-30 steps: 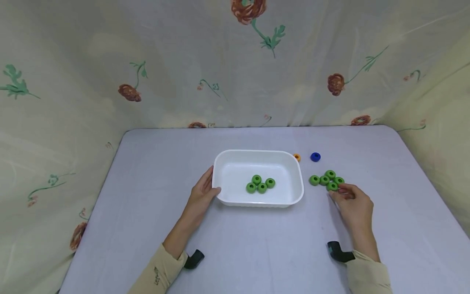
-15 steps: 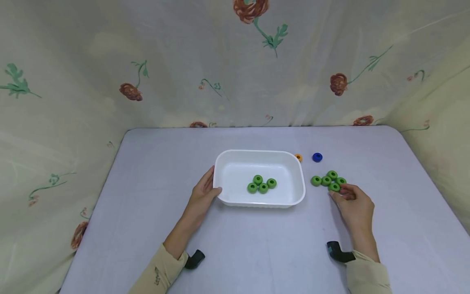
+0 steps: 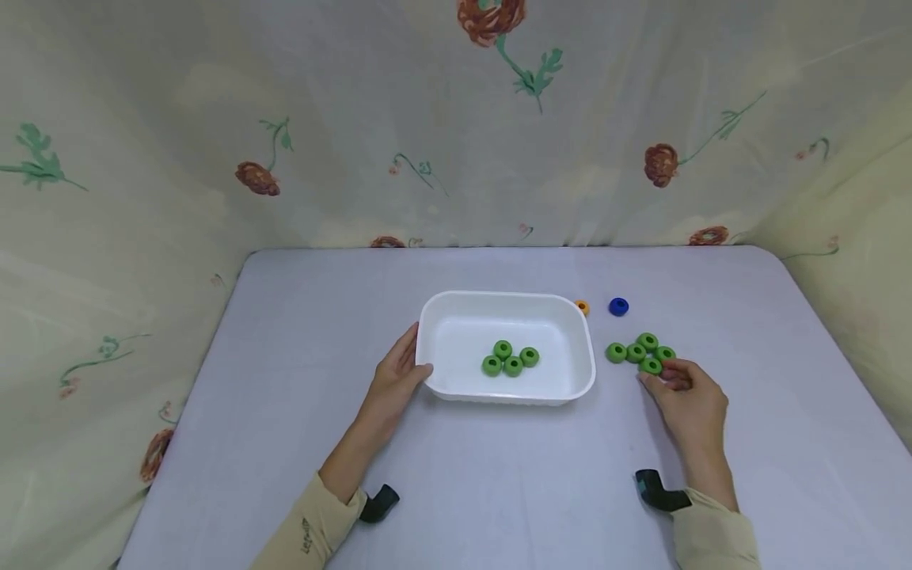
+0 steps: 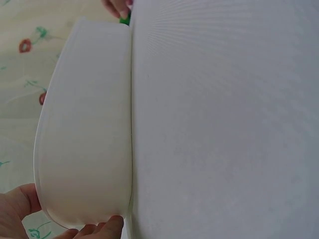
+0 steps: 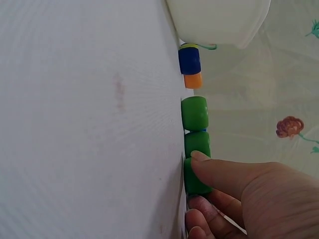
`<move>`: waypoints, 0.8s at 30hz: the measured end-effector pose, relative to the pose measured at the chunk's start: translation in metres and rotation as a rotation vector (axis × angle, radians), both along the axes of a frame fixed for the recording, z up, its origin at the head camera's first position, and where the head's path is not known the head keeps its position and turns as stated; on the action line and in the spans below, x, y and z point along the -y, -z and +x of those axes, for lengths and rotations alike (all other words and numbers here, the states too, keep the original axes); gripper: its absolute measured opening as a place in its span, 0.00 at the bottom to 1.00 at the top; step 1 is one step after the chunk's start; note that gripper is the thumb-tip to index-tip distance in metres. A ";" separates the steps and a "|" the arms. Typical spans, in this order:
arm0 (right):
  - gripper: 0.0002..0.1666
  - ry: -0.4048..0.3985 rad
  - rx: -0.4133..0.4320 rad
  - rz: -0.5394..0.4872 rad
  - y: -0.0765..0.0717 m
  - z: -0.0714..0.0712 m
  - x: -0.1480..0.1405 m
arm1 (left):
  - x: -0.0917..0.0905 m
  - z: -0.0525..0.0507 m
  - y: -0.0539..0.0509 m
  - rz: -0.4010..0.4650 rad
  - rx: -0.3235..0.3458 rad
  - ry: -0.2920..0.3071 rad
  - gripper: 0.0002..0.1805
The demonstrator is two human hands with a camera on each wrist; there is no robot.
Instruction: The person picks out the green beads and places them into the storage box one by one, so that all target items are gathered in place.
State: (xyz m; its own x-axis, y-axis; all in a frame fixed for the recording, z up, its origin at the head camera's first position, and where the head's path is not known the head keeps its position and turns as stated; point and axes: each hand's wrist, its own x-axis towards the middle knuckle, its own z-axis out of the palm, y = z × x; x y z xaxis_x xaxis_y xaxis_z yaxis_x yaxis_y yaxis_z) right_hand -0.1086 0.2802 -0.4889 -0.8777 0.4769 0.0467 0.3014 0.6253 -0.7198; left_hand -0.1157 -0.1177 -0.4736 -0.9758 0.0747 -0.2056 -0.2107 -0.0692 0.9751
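With twelve o'clock at the far edge of the pale surface (image 3: 306, 332), the white tray (image 3: 452, 336) sits straight ahead of me. My left hand (image 3: 394, 374) grips its nine o'clock end, thumb at the rim and fingers against the outside wall. In the tray, four green rings (image 3: 511, 370) lie bunched near its middle. At the tray's three o'clock, five more green rings (image 3: 634, 358) cluster on the surface; my right hand (image 3: 694, 400) is narrow, pinching the ring at the cluster's five o'clock, down beside its neighbours. An orange ring (image 3: 585, 309) peeks out at the tray's two o'clock corner, partly hidden. A blue ring (image 3: 618, 310) lies at the cluster's eleven. Flowered cloth (image 3: 356, 95) hangs beyond twelve o'clock.
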 end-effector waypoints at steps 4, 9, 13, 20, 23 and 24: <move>0.25 -0.005 -0.014 0.004 0.001 -0.001 0.000 | 0.000 -0.001 0.000 0.003 -0.014 0.002 0.41; 0.24 -0.001 -0.009 0.001 0.002 -0.001 0.000 | 0.000 -0.001 0.000 0.002 -0.007 0.009 0.41; 0.25 -0.005 0.008 -0.003 0.001 0.000 0.001 | 0.000 0.000 0.001 -0.002 -0.005 0.007 0.41; 0.25 -0.005 0.023 0.008 -0.002 0.000 0.001 | 0.001 0.001 0.002 -0.006 -0.004 0.005 0.40; 0.25 -0.006 0.027 0.013 -0.002 0.001 0.001 | 0.001 0.002 0.001 -0.007 -0.001 0.006 0.40; 0.25 -0.007 0.028 0.015 -0.003 0.002 0.001 | 0.001 0.002 0.001 -0.007 -0.002 0.007 0.40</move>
State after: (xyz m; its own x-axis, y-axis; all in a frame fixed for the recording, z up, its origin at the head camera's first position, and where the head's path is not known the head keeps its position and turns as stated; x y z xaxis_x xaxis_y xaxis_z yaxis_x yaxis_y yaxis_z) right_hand -0.1070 0.2790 -0.4860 -0.8821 0.4703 0.0289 0.3171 0.6380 -0.7017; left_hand -0.1140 -0.1183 -0.4747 -0.9757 0.0805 -0.2040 -0.2091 -0.0607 0.9760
